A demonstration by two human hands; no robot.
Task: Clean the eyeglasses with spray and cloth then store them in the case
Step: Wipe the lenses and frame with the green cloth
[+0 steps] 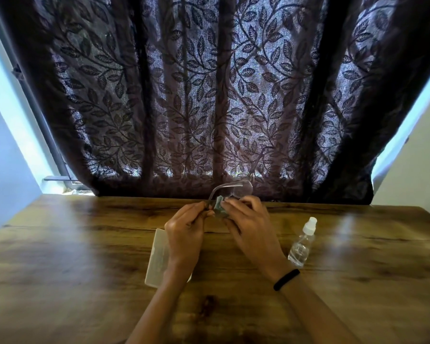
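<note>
Currently held above the far middle of the wooden table point(85, 244): eyeglasses point(233, 191), long axis running left to right, lenses rising beyond the fingers. Left hand point(184, 232): fingers closed on the frame's left end. Right hand point(248, 227): fingers pinching a greenish cloth point(220, 207) against the near lens. Case point(158, 259): white, lying flat, partly under the left wrist, so nearer that hand. Spray bottle point(302, 244): upright, right of the right wrist, untouched. Storing likely means lowering the glasses near-left.

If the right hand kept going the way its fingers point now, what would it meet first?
The right hand points up-left at the cloth and eyeglasses it holds; beyond them, likely the left hand.
</note>
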